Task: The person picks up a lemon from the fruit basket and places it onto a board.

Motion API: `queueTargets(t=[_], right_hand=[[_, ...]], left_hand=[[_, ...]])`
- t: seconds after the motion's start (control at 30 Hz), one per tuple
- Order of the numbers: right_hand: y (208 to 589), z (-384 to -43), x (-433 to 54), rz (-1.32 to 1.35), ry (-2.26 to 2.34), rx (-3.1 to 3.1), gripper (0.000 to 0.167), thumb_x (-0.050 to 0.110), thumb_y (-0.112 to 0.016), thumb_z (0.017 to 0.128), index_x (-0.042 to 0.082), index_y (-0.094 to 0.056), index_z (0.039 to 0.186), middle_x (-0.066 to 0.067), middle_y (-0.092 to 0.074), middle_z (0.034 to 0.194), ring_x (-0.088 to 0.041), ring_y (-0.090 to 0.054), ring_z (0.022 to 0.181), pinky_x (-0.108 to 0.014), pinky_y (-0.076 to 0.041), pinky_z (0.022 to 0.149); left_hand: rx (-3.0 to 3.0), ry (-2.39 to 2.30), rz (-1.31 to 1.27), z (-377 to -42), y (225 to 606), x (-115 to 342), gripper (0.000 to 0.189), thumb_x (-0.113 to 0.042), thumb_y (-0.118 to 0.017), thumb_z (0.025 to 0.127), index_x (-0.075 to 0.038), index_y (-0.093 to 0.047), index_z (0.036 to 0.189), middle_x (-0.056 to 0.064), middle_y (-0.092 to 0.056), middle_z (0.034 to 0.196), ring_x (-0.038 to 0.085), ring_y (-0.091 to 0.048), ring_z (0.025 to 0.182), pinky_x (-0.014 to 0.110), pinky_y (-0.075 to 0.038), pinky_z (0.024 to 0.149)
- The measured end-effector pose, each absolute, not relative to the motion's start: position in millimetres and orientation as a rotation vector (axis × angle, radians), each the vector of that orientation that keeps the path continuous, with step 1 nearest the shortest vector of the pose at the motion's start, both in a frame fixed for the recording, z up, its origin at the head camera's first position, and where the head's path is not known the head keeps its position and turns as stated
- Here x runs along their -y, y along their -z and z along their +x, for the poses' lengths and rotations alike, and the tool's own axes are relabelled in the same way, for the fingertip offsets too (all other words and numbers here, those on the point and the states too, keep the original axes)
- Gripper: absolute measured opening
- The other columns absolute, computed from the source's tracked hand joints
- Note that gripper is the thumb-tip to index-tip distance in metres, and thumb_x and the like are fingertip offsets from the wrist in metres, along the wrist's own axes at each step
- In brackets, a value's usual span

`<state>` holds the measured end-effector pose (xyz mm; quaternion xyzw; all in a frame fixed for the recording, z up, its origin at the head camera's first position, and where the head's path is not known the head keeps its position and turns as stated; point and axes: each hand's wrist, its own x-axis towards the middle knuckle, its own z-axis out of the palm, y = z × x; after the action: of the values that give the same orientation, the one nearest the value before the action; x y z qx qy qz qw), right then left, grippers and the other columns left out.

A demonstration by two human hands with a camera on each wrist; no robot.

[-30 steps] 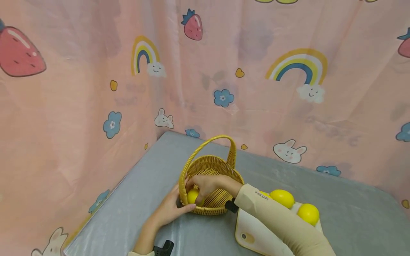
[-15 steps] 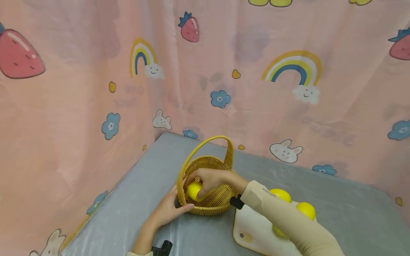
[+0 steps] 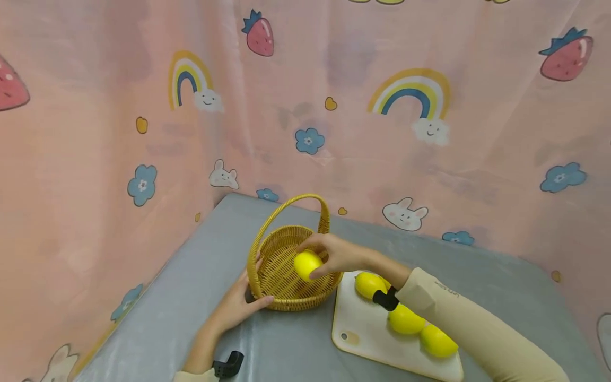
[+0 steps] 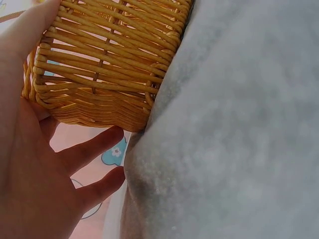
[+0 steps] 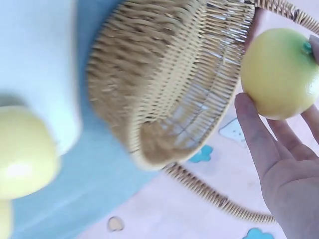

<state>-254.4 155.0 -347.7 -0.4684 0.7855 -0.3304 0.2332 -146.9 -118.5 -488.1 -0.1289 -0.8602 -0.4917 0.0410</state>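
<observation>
A yellow wicker basket (image 3: 281,265) with a tall arched handle stands on the grey-covered table. My left hand (image 3: 238,300) grips its left side, the thumb over the rim and the fingers spread along the outer wall, as the left wrist view shows. Above the basket's right part, my right hand (image 3: 336,253) pinches a lemon (image 3: 307,265) between thumb and fingers. In the right wrist view this lemon (image 5: 279,74) has a green stem end and is level with the basket's opening. Several more lemons (image 3: 406,319) lie on a white cutting board (image 3: 367,345) right of the basket, partly behind the right wrist.
The grey table cover (image 3: 286,350) runs back to a pink printed curtain (image 3: 324,175) behind and at the left. A black wrist mount (image 3: 229,365) sits on the left forearm, another (image 3: 385,300) on the right, over the board.
My right hand has lifted the lemon from the basket's left inside and carried it up and to the right. The left hand keeps its grip. The head view has shifted slightly, uncovering more lemons.
</observation>
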Motion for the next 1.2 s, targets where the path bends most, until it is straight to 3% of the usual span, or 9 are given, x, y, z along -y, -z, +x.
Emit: queueTargets(t=[0.43,0.6,0.77,1.2], right_hand=[[357,-209,-242,-1.112,1.161,-2.245,0.053,0.013,-0.080,0.085,0.002,-0.057,0.132,-0.013,-0.054,0.131,-0.037,-0.055,0.117,-0.038,-0.054,0.093],[374,-194,-265,-1.033,1.278,-2.313,0.052,0.011,-0.080,0.085,0.004,-0.057,0.131,-0.016,-0.052,0.134,-0.040,-0.054,0.118,-0.046,-0.054,0.092],[389,-184,-275,-0.954,1.378,-2.339,0.052,0.010,-0.080,0.084,0.004,-0.057,0.131,-0.018,-0.051,0.134,-0.043,-0.053,0.118,-0.052,-0.053,0.092],[420,-165,-283,-0.847,1.453,-2.303,0.056,0.008,-0.080,0.084,-0.004,-0.054,0.132,-0.029,-0.047,0.138,-0.050,-0.051,0.121,-0.049,-0.054,0.091]], left_hand=[[2.613,1.462,-0.426,-146,488,118,0.091,-0.036,-0.075,0.089,-0.009,-0.023,0.159,-0.001,-0.011,0.167,0.033,-0.014,0.150,0.064,-0.021,0.113],[2.615,1.479,-0.428,-144,487,116,0.090,-0.033,-0.076,0.089,-0.008,-0.024,0.159,-0.002,-0.011,0.167,0.032,-0.013,0.150,0.064,-0.021,0.113],[2.617,1.500,-0.439,-143,487,113,0.090,-0.034,-0.075,0.090,-0.010,-0.023,0.159,-0.003,-0.009,0.167,0.033,-0.012,0.150,0.066,-0.022,0.112],[2.628,1.489,-0.441,-143,488,114,0.089,-0.030,-0.074,0.091,-0.010,-0.021,0.160,-0.003,-0.007,0.168,0.037,-0.012,0.149,0.069,-0.024,0.109]])
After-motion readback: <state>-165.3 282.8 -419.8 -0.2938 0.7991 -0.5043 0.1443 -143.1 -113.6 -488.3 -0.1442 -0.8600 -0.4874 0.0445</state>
